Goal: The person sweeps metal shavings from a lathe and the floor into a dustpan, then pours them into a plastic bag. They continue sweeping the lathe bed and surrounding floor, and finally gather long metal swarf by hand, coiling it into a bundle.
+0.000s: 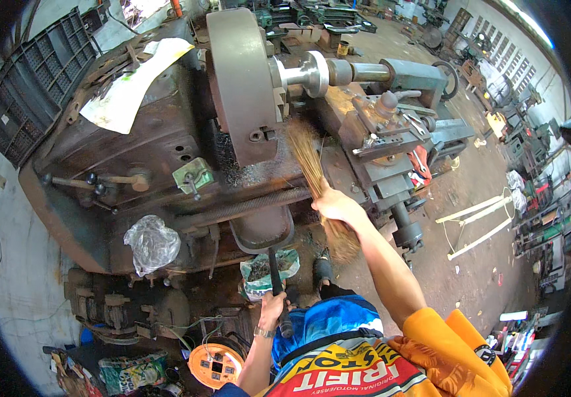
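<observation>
In my right hand [336,204] is a bundled straw hand broom [307,155], gripped around its middle. Its upper bristles reach the lathe bed [269,173] beside the big chuck [240,73]; the other end hangs below my wrist. My left hand [272,309] is closed round the dark handle of a shovel [263,231]. The shovel's metal pan lies under the long threaded screw [249,208] at the lathe's front. Dark metal chips [236,173] are scattered below the chuck. Beneath the shovel stands an open sack [251,287] with dark contents.
Left of the chuck, the headstock [153,135] carries a white sheet [133,89] and control levers [97,185]. A clear plastic bag [152,245] hangs at the front. The tool post [386,129] stands to the right. An orange cable reel [215,365] sits on the floor.
</observation>
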